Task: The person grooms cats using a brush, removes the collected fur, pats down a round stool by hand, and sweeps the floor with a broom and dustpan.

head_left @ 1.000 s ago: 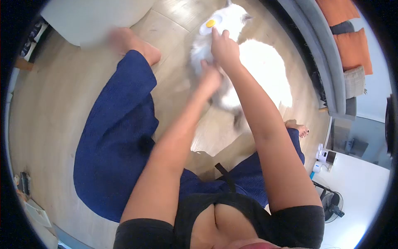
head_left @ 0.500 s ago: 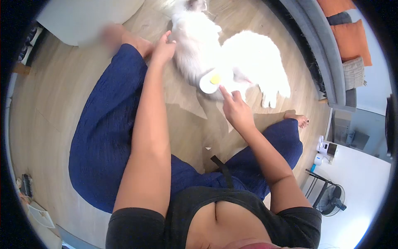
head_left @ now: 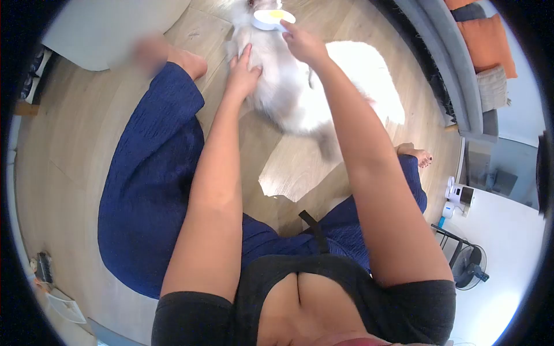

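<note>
A long-haired cat [head_left: 283,101], white with greyish patches, lies stretched on the floor, its head at the top edge of the view. On the cat's upper side rests my left hand [head_left: 243,76], open with its fingers spread over the fur. Closed round the handle of a white pet brush [head_left: 265,21] with a yellow patch on its back is my right hand [head_left: 304,45]. The brush is up by the cat's neck, and its bristle side is hidden. Beside the cat lies a white fluffy shape [head_left: 363,69], overexposed, so I cannot tell what it is.
My legs in blue trousers [head_left: 144,190] are spread on the wooden floor [head_left: 69,167] on both sides of the cat. A grey sofa [head_left: 456,63] with orange cushions [head_left: 488,46] runs along the right. A black fan [head_left: 470,268] stands at lower right, and a pale rounded surface [head_left: 109,29] at upper left.
My right hand has carried the brush from the cat's rear end up to its neck. The left hand has shifted slightly right and down, flatter on the fur. The cat's tail end has moved.
</note>
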Demonstrator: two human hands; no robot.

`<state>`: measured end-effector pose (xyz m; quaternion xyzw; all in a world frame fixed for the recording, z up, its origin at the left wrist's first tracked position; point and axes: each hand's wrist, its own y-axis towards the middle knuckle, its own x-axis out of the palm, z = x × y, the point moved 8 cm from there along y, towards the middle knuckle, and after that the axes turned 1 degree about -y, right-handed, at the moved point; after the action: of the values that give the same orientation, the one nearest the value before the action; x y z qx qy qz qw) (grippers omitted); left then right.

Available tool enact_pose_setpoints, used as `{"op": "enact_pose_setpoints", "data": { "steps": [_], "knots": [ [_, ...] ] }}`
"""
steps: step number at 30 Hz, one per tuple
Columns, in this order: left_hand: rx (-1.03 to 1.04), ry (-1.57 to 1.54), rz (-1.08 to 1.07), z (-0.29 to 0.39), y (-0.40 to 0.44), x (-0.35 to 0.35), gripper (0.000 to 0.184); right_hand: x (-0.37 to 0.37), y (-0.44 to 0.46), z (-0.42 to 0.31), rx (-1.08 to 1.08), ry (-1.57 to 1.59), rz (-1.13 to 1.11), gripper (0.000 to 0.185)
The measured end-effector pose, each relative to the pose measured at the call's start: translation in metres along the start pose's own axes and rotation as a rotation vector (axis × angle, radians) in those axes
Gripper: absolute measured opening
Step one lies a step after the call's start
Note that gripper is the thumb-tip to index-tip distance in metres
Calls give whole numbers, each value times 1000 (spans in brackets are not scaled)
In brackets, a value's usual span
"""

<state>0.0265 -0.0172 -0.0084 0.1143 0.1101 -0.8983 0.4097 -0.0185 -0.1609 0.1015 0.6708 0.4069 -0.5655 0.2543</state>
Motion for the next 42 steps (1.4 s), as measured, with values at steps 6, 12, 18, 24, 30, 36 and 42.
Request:
{"op": "enact_pose_setpoints", "data": {
  "steps": [6, 12, 18, 24, 30, 36, 42],
  "knots": [
    [64, -177, -43, -21, 20, 3, 57, 17, -92, 33, -32, 222, 24, 42],
    [64, -59, 9, 1, 11, 11, 60, 4, -241, 70, 122, 92, -84, 41],
    [-20, 270, 89, 15, -9, 18, 82, -16, -272, 72, 43, 48, -36, 44],
    [24, -22, -141, -17, 24, 19, 56, -25, -154, 1, -130, 59, 243, 42],
    [-272, -323, -151, 2, -2, 15, 51, 18, -200, 35, -164, -28, 162, 47],
    [26, -132, -117, 22, 6, 33, 69, 31, -323, 105, 36, -141, -105, 55],
    [-263, -641, 153, -24, -17, 88, 83, -50, -231, 12, -113, 118, 212, 47]
  ]
}}
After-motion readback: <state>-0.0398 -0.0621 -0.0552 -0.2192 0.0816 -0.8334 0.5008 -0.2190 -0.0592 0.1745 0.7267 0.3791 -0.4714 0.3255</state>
